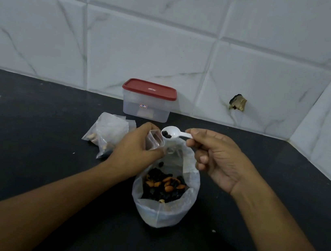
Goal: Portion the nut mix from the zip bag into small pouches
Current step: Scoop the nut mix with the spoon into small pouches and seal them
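Observation:
The open zip bag (pixel 190 189) stands on the black counter with a nut mix (pixel 163 185) of dark raisins and brown almonds inside. My left hand (pixel 136 145) holds a small clear pouch (pixel 155 140) with its mouth open, just above the bag's far rim. My right hand (pixel 217 158) pinches the handle of a white plastic spoon (pixel 175 134). The spoon's bowl carries a couple of dark raisins and sits right at the pouch's mouth.
Several filled small pouches (pixel 107 133) lie in a pile on the counter to the left of my left hand. A clear plastic box with a red lid (pixel 148 100) stands against the tiled wall behind. The wall corner closes in on the right.

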`<state>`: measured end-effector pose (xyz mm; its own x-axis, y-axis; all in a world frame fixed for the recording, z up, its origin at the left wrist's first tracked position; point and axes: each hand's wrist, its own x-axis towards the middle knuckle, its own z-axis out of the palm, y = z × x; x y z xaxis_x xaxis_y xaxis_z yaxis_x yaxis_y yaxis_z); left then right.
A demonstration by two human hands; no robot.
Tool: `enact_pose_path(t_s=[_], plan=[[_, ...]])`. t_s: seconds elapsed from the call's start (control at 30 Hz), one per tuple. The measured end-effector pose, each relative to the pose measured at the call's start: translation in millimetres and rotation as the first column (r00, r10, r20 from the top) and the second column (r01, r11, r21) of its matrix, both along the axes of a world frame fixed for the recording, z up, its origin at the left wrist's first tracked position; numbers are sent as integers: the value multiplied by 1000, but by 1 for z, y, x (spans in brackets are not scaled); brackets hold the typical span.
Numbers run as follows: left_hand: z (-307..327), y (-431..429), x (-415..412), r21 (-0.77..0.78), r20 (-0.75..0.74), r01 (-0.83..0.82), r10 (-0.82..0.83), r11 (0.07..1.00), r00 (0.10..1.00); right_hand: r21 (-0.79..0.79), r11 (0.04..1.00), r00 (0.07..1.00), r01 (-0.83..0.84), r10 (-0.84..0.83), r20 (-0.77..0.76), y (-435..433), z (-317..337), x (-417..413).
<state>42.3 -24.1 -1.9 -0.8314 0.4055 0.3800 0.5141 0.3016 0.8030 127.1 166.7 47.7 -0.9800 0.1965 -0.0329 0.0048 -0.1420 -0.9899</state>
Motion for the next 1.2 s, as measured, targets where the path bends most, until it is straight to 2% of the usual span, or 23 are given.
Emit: enact_pose_path(t_s=[0.23,0.33,0.53,0.7,0.87,0.93,1.07,1.2], plan=[[-4,2,-3,17,0,14,-14,1000,1000,220,972,996,-85,86,4,-13,-8,1],[-6,2,-5,24,-28,12,-11,1000,1000,373,924,993,-79,108,-56,-17,-5,4],[-6,1,-7,101,-4,58,-57,993,998,628,778,962,31,147,-229,-14,-3,6],[-6,2,-7,108,-12,51,-50,993,999,791,594,926,148,197,-321,-13,-8,6],[-6,1,-7,130,-2,75,-75,989,997,783,615,936,89,217,-276,-14,-10,6],[-5,0,-6,141,18,80,-84,987,996,733,675,940,89,187,-287,-14,-8,5],[-3,0,-4,130,34,36,-41,991,999,495,862,940,107,75,-334,-10,-1,6],[0,1,-3,96,27,27,-29,995,999,250,959,957,130,-56,-283,-7,2,5]])
